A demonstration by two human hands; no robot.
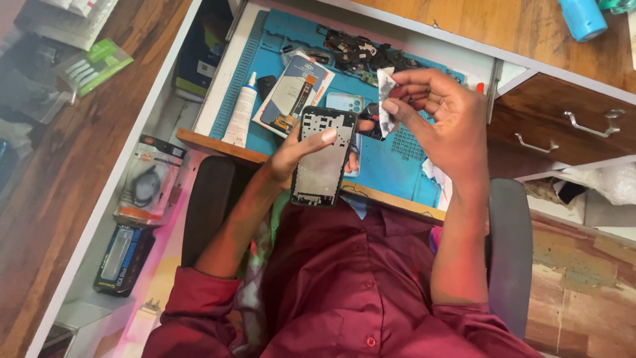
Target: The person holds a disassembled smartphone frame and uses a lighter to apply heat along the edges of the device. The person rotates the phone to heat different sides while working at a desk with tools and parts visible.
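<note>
Left shelf: packaged accessories [142,189] lie along the white ledge, well apart from the work.
Glue tube [240,113]: lying near the left edge of the blue mat [404,162].
Left hand [298,156]: closed round an opened phone frame [322,156], thumb across its bare inner side, held above the mat's near edge.
Right hand [440,116]: fingertips pinched on a small crumpled silvery strip [386,99], just beside the frame's top right corner.
Loose parts [361,53]: heaped at the mat's far edge.
Progress: the frame looks stripped; the strip seems freshly off; refitting looks left to do.
</note>
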